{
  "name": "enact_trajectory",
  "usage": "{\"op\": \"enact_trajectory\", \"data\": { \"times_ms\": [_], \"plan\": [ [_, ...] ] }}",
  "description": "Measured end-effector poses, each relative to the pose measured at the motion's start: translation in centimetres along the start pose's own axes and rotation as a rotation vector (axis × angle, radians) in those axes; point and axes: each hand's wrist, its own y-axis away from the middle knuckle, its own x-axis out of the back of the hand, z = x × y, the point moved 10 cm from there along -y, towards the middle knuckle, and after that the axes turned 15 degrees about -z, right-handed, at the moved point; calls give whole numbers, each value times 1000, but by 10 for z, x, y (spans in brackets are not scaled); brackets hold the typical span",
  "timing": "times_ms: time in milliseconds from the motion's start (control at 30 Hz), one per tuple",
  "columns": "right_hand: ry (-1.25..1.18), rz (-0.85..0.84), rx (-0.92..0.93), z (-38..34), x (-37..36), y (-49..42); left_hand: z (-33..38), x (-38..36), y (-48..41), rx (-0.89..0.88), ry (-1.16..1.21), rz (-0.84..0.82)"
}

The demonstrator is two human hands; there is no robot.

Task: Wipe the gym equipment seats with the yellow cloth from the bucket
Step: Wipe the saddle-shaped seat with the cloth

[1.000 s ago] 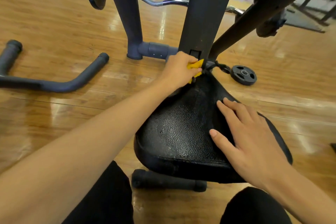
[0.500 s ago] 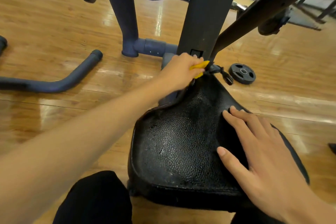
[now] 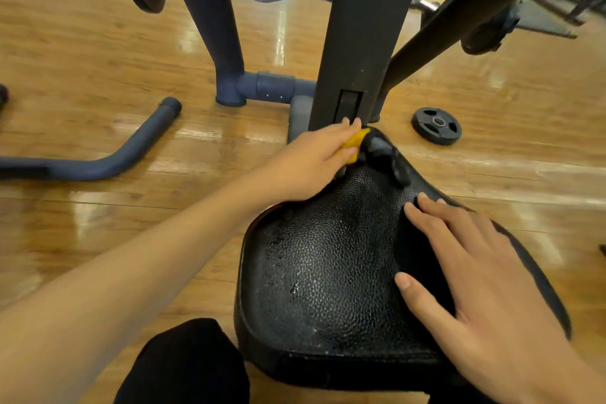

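A single head-worn wide-angle view looks steeply down and forward from close above the black seat (image 3: 331, 266), its post (image 3: 357, 43) rising toward 12 o'clock and wooden floor (image 3: 82, 52) filling the surroundings.

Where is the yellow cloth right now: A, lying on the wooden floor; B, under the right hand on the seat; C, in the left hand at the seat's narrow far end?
C: the yellow cloth is gripped by the left hand beside the upright post; the right hand lies flat on the black seat.
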Motion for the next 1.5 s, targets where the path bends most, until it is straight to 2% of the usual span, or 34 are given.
{"op": "enact_trajectory", "data": {
  "times_ms": [167, 333, 467, 600, 667, 800, 933, 1000, 1133, 1267, 1400, 1500],
  "plan": [
    [-11, -27, -5, 4, -2, -1, -11, 24, -51, 94, -1, -12],
    [-22, -38, -21, 2, -2, 1, -6, 1, 27, 27, 136, 21],
    [-5, -38, -26, -1, -3, 0, -3, -4, 42, -22, 116, -84],
    [-10, -28, -22, 1, -3, 0, -4, 9, 8, 87, 40, 72],
    [-16, -23, -23, 0, -2, -1, -8, 11, -3, 135, 44, 78],
    [-4, -37, -25, 1, -4, 4, -8, 9, 25, 101, 145, 56],
    [-9, -4, -31, 1, -2, 4, -24, -4, 81, 49, 334, -75],
    [-15, -8, -14, 1, -2, 1, -21, -2, 80, 26, 369, -73],
    [-37, 7, 10, 2, -2, -1, -11, -3, 27, 47, 324, 13],
    [-67, 2, 12, 5, -1, -3, -18, 4, 2, 65, 298, 16],
    [-60, 6, 1, 3, 0, 0, 6, -2, 65, -26, 163, -7],
    [-50, 3, -21, 2, -1, 0, 36, -12, 98, -130, -55, -129]
  ]
}}
